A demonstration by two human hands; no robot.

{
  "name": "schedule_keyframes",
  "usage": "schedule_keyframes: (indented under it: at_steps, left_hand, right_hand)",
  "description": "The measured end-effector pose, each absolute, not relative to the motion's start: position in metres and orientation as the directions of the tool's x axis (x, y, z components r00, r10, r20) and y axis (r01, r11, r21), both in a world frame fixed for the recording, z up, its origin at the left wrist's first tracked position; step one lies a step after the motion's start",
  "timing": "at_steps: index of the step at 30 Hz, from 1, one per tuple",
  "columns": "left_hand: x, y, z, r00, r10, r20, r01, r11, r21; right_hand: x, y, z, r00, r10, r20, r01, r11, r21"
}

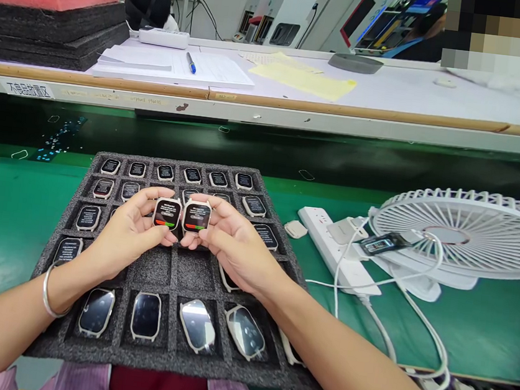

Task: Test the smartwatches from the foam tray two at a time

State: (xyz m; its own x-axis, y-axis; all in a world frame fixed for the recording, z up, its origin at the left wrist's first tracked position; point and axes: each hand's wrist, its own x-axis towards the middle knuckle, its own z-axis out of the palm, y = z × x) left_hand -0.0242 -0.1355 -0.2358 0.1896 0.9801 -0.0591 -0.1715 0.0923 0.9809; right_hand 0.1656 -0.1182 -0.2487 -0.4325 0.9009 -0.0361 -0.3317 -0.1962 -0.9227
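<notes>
Above the middle of a dark foam tray [138, 353], my left hand [132, 224] grips a smartwatch body [167, 214] without a strap. Its screen is lit, with lines of text and a red and green bar. Close beside it, my right hand [231, 239] pinches a second smartwatch body [196, 218] showing a similar screen. Thumbs rest at the lower edges and fingers lie along the sides. More watch bodies sit in the tray's compartments: those at the back have lit text, while the front ones, such as one watch [146, 316], have dark or reflecting screens. My forearms hide some compartments.
Right of the tray lie a white power strip [329, 243] with cables, a small dark device [383, 243] and a white fan [466, 234]. The raised shelf behind holds papers [208, 70], a pen [191, 62] and stacked foam [48, 33]. People are beyond it.
</notes>
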Motion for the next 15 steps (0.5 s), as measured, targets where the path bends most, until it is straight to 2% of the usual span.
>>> schedule_keyframes:
  at_steps: [15]
  left_hand:
    - [-0.0233, -0.1354, -0.2408, 0.174, 0.984, -0.023, -0.199, 0.058, 0.978]
  right_hand:
    - [0.1657, -0.1178, -0.2537, -0.439, 0.898, 0.009, -0.338, -0.156, -0.928]
